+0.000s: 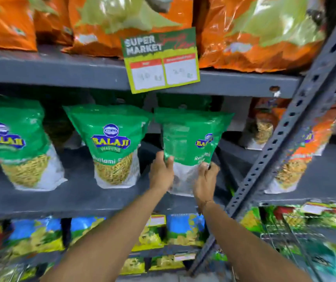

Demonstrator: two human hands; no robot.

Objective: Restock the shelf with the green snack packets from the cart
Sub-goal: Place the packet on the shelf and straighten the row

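Both my hands hold one green snack packet [191, 137] upright at the right end of the grey middle shelf [77, 198]. My left hand [161, 171] grips its lower left edge and my right hand [205, 180] grips its lower right corner. The packet is turned slightly, its side panel facing me. Two more green packets stand on the same shelf, one in the middle [112, 145] and one at the far left [18, 143]. The wire cart [297, 239] shows at the lower right, with green packets blurred inside it.
A slanted grey perforated upright [285, 127] crosses just right of my hands. Orange packets [258, 31] fill the shelf above, where a green and yellow price sign [161, 60] hangs. Orange packets [297, 157] stand beyond the upright. Blue and yellow packets [183, 228] line the lower shelf.
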